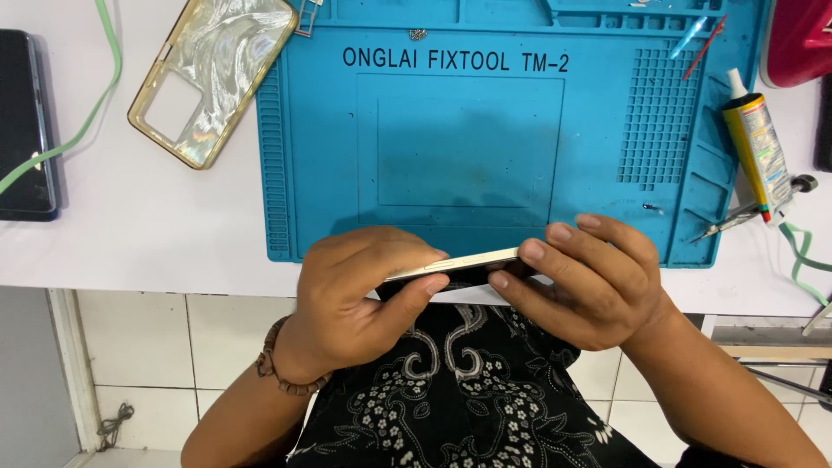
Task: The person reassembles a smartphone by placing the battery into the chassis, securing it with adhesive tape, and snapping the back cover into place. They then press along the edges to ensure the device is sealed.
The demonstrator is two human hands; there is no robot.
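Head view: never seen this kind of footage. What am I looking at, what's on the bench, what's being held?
One camera, worn on a person's head, looks down at their own bare hands; there is no robot. The left hand and right hand hold a slim phone edge-on between them, near the table's front edge. Behind it lies a blue repair mat on a white table. A clear phone case with a gold rim lies left of the mat, and a dark phone at the far left. A glue tube and tweezers lie to the right.

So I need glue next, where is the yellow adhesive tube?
The yellow adhesive tube lies on the white table at right, beside the blue repair mat.
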